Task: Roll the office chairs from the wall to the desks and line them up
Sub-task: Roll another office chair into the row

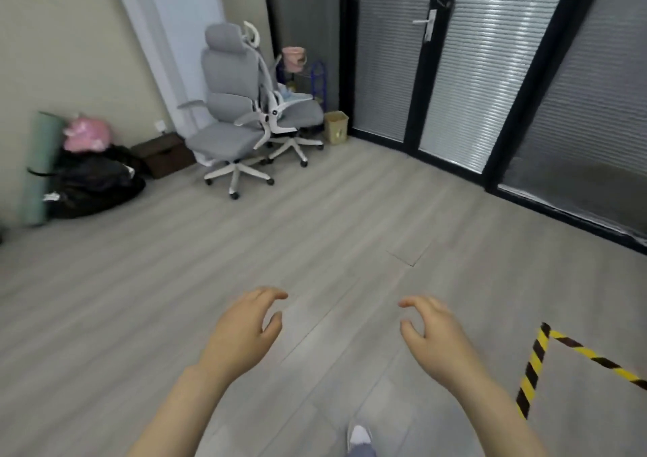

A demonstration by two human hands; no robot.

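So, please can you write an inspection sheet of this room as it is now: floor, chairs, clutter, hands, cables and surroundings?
Surface: grey plank floor, bare between the person and the chairs; yellow-black tape at right.
Job's things: front grey chair and second chair behind it, both in the far corner; no desks in view.
Clutter: black bags, pink item, green roll, brown box, small bin, blue rack.
Hands: left hand and right hand loosely curled, holding nothing.
Cables: nothing seen.
Surroundings: glass door with blinds; wall socket.
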